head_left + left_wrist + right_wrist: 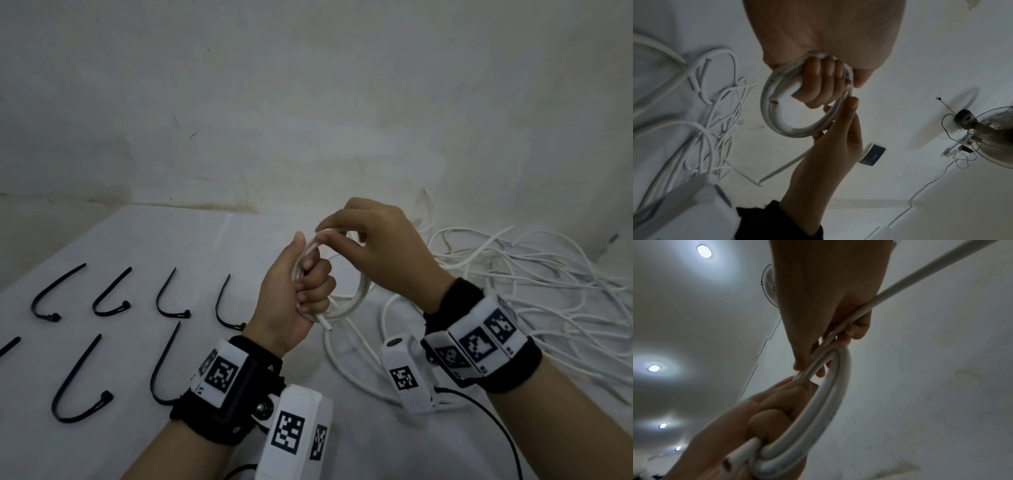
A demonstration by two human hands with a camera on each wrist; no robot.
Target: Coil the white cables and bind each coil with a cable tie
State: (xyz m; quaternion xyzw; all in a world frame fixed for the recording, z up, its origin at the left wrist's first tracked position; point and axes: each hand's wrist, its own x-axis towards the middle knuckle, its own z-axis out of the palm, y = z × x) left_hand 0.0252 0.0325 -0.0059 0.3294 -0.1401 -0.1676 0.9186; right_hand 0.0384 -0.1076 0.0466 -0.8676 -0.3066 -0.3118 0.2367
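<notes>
White-covered table [171, 240] fills the lower part of the head view, set against a stained pale wall [308, 85]. Loose white cables [534, 274] lie in a tangle on the table's right side. Black cable ties [109, 294] — bent into open U shapes — sit in two rows on the left, well apart from the tangle. Left hand [294, 294] is raised over the table's middle, fingers clenched round a small coil [777, 104] of white cable (several turns; cut end pokes out below the fist). Right hand [380, 253], just beside it, pinches the cable's running strand [920, 275] between thumb and fingertips at the top of the coil. A fan [990, 129] shows in the left wrist view.
</notes>
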